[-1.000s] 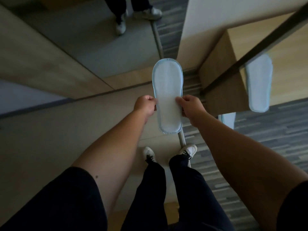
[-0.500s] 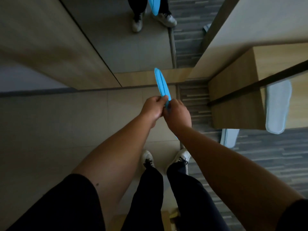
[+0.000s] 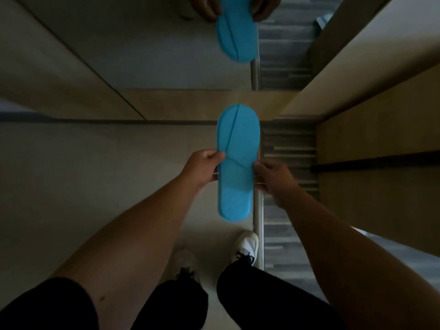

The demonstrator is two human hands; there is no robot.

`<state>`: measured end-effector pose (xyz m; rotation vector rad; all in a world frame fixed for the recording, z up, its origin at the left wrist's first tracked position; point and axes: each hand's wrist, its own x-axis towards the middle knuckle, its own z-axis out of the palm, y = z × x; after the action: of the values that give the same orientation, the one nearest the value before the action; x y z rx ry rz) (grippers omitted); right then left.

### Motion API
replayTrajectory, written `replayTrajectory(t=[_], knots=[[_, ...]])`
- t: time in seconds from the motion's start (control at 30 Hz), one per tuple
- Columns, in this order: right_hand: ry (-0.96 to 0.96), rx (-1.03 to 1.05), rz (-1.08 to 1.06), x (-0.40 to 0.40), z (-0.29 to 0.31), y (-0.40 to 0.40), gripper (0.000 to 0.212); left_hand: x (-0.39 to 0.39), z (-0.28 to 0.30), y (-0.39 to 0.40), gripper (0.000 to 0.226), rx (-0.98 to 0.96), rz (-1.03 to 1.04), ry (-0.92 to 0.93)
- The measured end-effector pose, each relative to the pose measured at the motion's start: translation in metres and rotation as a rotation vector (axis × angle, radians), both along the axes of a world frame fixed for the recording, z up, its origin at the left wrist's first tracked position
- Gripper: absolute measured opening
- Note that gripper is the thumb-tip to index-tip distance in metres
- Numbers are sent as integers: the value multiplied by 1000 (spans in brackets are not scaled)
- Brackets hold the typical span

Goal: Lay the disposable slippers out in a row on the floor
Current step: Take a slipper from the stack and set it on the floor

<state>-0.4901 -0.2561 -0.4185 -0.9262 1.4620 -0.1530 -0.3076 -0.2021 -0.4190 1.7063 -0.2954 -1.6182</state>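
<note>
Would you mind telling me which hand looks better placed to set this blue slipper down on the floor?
Probably left. The left hand has a fuller pinch on the blue slipper and hangs over the bare pale floor. The right hand holds only the edge with fingertips, beside the wooden cabinet.

Single view, head-mounted, wide-angle. Looks steeply down from the wearer's head along both outstretched forearms to the floor (image 3: pixel 83 186). Near field: left hand (image 3: pixel 202 169) and right hand (image 3: pixel 273 179) at frame centre, a blue slipper (image 3: pixel 238 144) between them; the wearer's legs and white shoes (image 3: pixel 246 245) fill the bottom edge. Far field: a mirror (image 3: pixel 142 44) at the top faces the camera and returns a second angle on the slipper and hands. Straight lines bow toward the edges. No other view to share with.
</note>
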Motion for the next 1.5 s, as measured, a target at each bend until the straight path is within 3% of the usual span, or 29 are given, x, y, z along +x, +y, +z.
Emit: replayTrajectory(t=[0.23,0.4,0.57,0.73,1.03,1.37,1.5], knots=[[194,-116,45,-15,-175,-42,15,-28,-186,-33,31,51,-194,-394],[319,-171,137,-17,-235,-59,19,-39,-247,-54,22,103,-338,-622],[410,-195,167,-12,-275,-83,21,-40,-283,-84,22,65,-355,-686],[492,-146,195,-6,-296,-94,26,-37,-306,-98,25,114,-492,-680],[569,-89,221,3,-299,-98,25,-34,-312,-104,27,136,-555,-639],[673,-180,195,8,-303,-91,27,-31,-313,-109,29,182,-631,-633],[695,-213,268,6,-283,-91,34,-34,-288,-103,37,194,-622,-648]])
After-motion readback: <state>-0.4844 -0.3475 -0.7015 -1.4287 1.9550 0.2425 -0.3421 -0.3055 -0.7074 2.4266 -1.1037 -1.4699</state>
